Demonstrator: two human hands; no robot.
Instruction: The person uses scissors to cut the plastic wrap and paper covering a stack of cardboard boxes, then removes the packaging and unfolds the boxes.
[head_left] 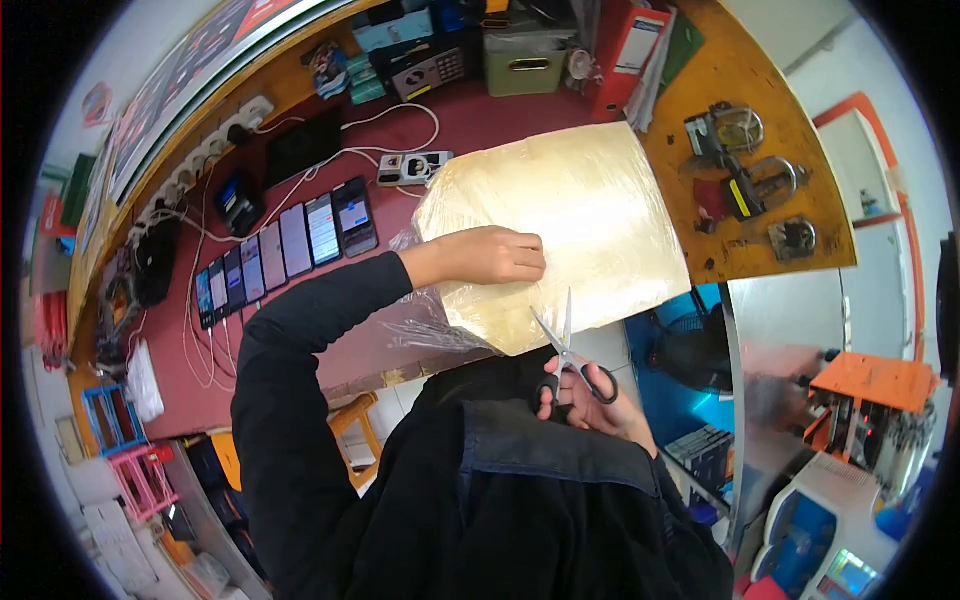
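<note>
A large flat package (590,210) in shiny, yellowish clear wrap lies across the desk's front edge. My left hand (497,256) rests on its left part with curled fingers; what they hold, if anything, is hidden. Loose clear plastic (435,325) sticks out at the package's lower left. Just below the package's front edge, my right hand (590,400) holds black-handled scissors (566,352) by the finger loops. Their blades are spread apart and point up toward the package.
Several phones (293,240) stand in a row on the red desk (350,335), with white cables around them. A power strip (415,168) lies behind the package. Several metal-and-black devices (745,190) sit on the wooden surface at right. A green box (528,65) and red binder (628,60) are behind.
</note>
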